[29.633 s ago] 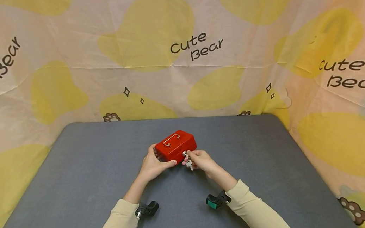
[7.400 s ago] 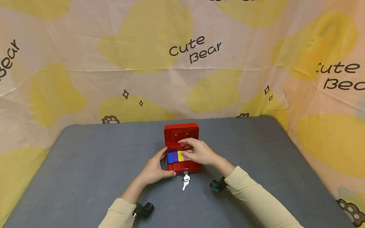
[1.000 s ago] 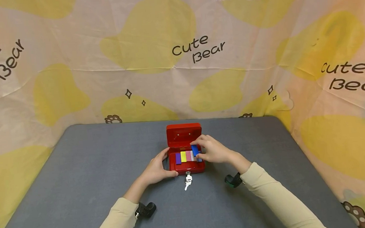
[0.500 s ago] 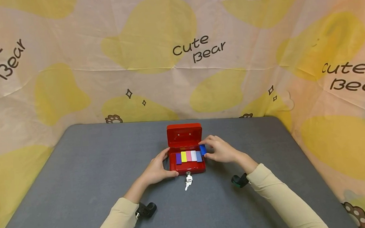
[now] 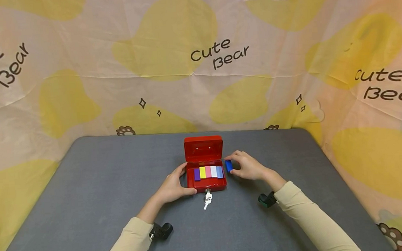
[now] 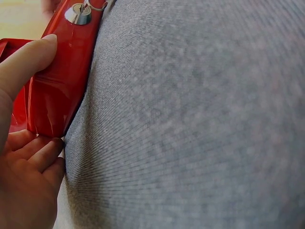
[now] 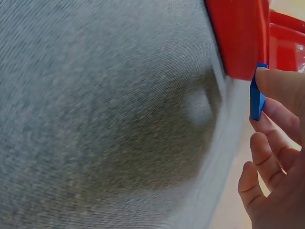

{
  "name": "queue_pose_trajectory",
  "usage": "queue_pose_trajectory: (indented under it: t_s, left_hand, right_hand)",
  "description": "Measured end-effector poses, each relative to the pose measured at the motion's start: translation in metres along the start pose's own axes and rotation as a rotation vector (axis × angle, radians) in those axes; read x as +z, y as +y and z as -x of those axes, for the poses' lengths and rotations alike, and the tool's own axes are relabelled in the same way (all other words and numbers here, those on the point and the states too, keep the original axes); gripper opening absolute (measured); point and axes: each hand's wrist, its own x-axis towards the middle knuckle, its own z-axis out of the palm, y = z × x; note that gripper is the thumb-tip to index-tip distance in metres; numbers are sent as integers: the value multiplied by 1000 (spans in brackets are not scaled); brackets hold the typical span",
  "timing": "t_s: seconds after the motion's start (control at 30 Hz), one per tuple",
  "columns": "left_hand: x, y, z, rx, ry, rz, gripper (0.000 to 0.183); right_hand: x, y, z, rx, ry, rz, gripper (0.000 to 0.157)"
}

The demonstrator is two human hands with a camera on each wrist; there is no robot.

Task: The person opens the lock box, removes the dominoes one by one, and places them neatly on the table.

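A red metal cash box (image 5: 212, 187) stands with its lid raised, and a key (image 5: 207, 198) hangs from its front lock. Inside lies a row of flat rectangular blocks: purple (image 5: 197, 174), yellow (image 5: 202, 172), pink (image 5: 208, 171), white (image 5: 213, 171) and light blue (image 5: 220, 172). My left hand (image 5: 171, 186) grips the box's left end, thumb on the front and fingers at the side. Just right of the box, my right hand (image 5: 249, 167) pinches a dark blue block (image 5: 229, 166) between thumb and fingers. The right wrist view shows this block (image 7: 256, 98) upright, other fingers loosely curled.
The box stands on a grey cloth-covered table (image 5: 120, 177). A printed yellow and pink cloth (image 5: 167, 38) hangs behind and at both sides. Dark wrist cameras sit at both cuffs.
Earlier the box was shut, with the right hand at its key. Since then the lid was raised. The dark blue block left the row's left end and moved right, out past the box's side.
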Motion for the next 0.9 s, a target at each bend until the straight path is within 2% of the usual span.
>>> queue_pose_trajectory:
  t_s: [0.37,0.9]
  left_hand:
    - [0,-1,-1,3,-2,2,96]
    - [1,-3,-3,3,-1,17,95]
  right_hand:
    - [9,15,2,-13,4,36,43]
    - [15,20,2,-6,21,66,42]
